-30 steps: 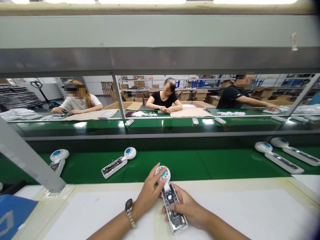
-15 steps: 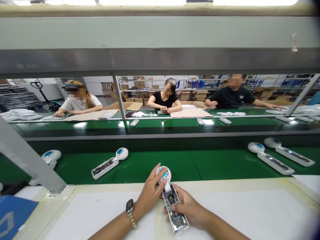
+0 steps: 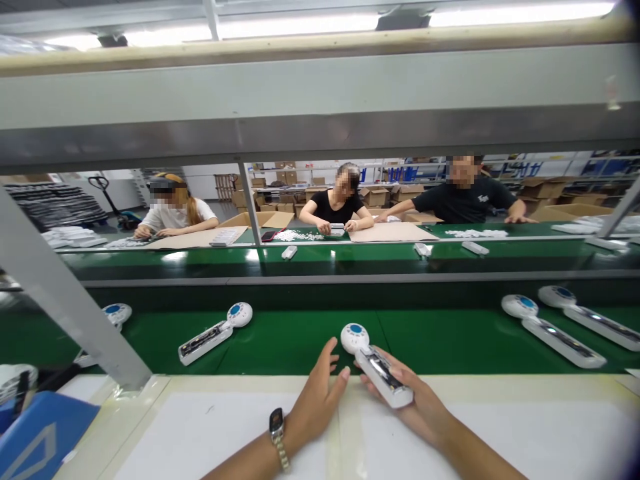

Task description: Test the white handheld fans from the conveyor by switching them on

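My right hand [image 3: 423,403] grips a white electronic device [image 3: 387,383] by its long body, thumb on top and fingers beneath. The device has a round head with a blue disc, tilted up and to the left, and its body lies open with a dark circuit board showing. Just left of that head is my left hand [image 3: 316,398], fingers apart and holding nothing. A watch [image 3: 276,423] is on the left wrist. Another such device [image 3: 205,342] rests on the green belt [image 3: 295,333] to the left.
Two more devices [image 3: 563,340] lie on the belt at right, and one [image 3: 116,313] is partly behind a slanted grey post [image 3: 75,293]. A blue box [image 3: 47,433] stands at lower left. Three co-workers sit across a second belt bearing white parts [image 3: 423,250].
My left hand has come off the device's head. The right hand has raised the device forward and to the right, turning it. The view has tilted slightly upward.
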The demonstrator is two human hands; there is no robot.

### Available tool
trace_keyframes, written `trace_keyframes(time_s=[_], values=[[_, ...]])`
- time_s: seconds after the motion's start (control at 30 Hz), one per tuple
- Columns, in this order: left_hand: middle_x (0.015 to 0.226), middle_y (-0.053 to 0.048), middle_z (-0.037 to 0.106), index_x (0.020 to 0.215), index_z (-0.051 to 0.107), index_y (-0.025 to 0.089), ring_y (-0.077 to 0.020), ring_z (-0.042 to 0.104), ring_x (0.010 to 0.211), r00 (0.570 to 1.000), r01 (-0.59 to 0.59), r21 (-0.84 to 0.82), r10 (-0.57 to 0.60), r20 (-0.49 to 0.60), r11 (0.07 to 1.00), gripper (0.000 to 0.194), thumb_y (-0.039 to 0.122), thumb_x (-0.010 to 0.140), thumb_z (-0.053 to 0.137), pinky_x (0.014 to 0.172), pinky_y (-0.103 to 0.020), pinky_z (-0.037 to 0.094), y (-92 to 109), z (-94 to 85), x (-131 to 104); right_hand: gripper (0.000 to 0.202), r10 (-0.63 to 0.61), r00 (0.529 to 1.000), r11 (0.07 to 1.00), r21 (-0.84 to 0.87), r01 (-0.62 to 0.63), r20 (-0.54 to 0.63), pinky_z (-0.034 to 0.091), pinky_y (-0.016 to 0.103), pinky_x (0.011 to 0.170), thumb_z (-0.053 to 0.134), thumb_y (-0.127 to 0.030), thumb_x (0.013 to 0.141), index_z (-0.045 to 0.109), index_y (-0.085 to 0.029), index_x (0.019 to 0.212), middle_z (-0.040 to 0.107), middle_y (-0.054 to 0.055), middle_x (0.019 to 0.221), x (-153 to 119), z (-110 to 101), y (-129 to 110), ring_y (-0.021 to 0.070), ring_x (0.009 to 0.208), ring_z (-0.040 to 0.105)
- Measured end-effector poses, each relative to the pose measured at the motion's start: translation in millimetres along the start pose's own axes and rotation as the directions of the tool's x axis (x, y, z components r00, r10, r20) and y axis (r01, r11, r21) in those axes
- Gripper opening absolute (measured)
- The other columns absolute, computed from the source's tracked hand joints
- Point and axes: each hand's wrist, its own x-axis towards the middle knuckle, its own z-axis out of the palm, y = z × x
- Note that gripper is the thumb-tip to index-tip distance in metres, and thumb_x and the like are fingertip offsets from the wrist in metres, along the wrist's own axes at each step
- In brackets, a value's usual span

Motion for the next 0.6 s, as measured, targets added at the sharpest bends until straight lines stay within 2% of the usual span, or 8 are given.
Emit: trace_keyframes(time_s=[0.07, 0.17, 0.23, 0.3, 0.37, 0.47, 0.53, 0.6], values=[[0.139, -0.014, 0.032, 0.137, 0.018, 0.019, -0.0243, 0.040, 0.120, 0.999, -0.007, 0.048, 0.005, 0.046, 0.999, 0.059, 0.046, 0.087, 0.036, 0.100, -0.043, 0.035, 3, -1.9, -3, 0.060, -0.084, 0.995, 0.996, -0.028, 0.083, -0.046, 0.034, 0.043, 0.100, 0.076, -0.029, 0.063, 0.051, -0.015, 0.115, 0.063, 0.012, 0.111, 2, -3, -7, 0.0277, 0.101, 0.058], [0.142, -0.013, 0.027, 0.137, 0.020, 0.019, -0.0244, 0.037, 0.123, 0.994, -0.051, 0.116, 0.039, 0.102, 0.992, 0.059, 0.047, 0.087, 0.035, 0.103, -0.043, 0.032, 6, -3.8, -7, 0.069, -0.172, 0.979, 0.982, -0.094, 0.162, -0.109, 0.026, 0.044, 0.107, 0.074, -0.027, 0.067, 0.040, -0.018, 0.126, 0.058, 0.010, 0.118, 7, -5, -10, 0.0270, 0.108, 0.055], [0.144, -0.012, 0.023, 0.137, 0.020, 0.018, -0.0240, 0.031, 0.127, 0.991, -0.077, 0.150, 0.059, 0.119, 0.986, 0.058, 0.046, 0.088, 0.033, 0.105, -0.043, 0.030, 7, -4.1, -9, 0.076, -0.215, 0.966, 0.967, -0.169, 0.190, -0.142, 0.031, 0.042, 0.105, 0.072, -0.028, 0.069, 0.030, -0.019, 0.133, 0.059, 0.009, 0.116, 16, -6, -9, 0.0249, 0.106, 0.057], [0.144, -0.012, 0.022, 0.137, 0.021, 0.017, -0.0236, 0.027, 0.129, 0.990, -0.088, 0.177, 0.066, 0.126, 0.980, 0.058, 0.046, 0.088, 0.033, 0.106, -0.042, 0.028, 8, -4.1, -9, 0.083, -0.267, 0.947, 0.924, -0.327, 0.198, -0.181, 0.043, 0.040, 0.095, 0.072, -0.030, 0.069, 0.024, -0.017, 0.136, 0.065, 0.007, 0.103, 29, -9, -8, 0.0234, 0.092, 0.063], [0.144, -0.012, 0.023, 0.136, 0.023, 0.016, -0.0232, 0.025, 0.131, 0.989, -0.096, 0.198, 0.071, 0.131, 0.975, 0.057, 0.045, 0.088, 0.033, 0.107, -0.042, 0.027, 8, -4.1, -9, 0.083, -0.308, 0.930, 0.803, -0.578, 0.142, -0.199, 0.055, 0.037, 0.070, 0.068, -0.038, 0.071, 0.022, -0.013, 0.136, 0.068, 0.005, 0.084, 45, -12, -5, 0.0211, 0.065, 0.067], [0.144, -0.012, 0.024, 0.135, 0.025, 0.015, -0.0231, 0.024, 0.131, 0.989, -0.098, 0.213, 0.071, 0.132, 0.972, 0.056, 0.043, 0.087, 0.035, 0.107, -0.043, 0.025, 7, -4.3, -8, 0.061, -0.298, 0.947, 0.491, -0.870, 0.042, -0.123, 0.043, 0.028, 0.035, 0.054, -0.048, 0.076, 0.040, -0.012, 0.124, 0.065, 0.001, 0.063, 66, -16, 0, 0.0160, 0.036, 0.055], [0.142, -0.012, 0.029, 0.135, 0.025, 0.016, -0.0233, 0.028, 0.129, 0.991, -0.084, 0.210, 0.059, 0.123, 0.974, 0.055, 0.041, 0.087, 0.036, 0.107, -0.044, 0.026, 7, -4.5, -7, 0.046, -0.282, 0.958, 0.365, -0.930, 0.053, -0.056, 0.037, 0.025, 0.032, 0.049, -0.050, 0.077, 0.055, -0.013, 0.104, 0.060, -0.001, 0.051, 72, -17, 3, 0.0144, 0.031, 0.049], [0.138, -0.013, 0.035, 0.134, 0.027, 0.017, -0.0233, 0.033, 0.126, 0.993, -0.067, 0.209, 0.044, 0.112, 0.976, 0.053, 0.039, 0.087, 0.037, 0.105, -0.043, 0.028, 7, -4.4, -7, 0.039, -0.310, 0.950, 0.307, -0.948, 0.079, -0.021, 0.037, 0.026, 0.039, 0.047, -0.050, 0.078, 0.062, -0.014, 0.085, 0.052, -0.004, 0.040, 71, -16, 5, 0.0146, 0.033, 0.048]])
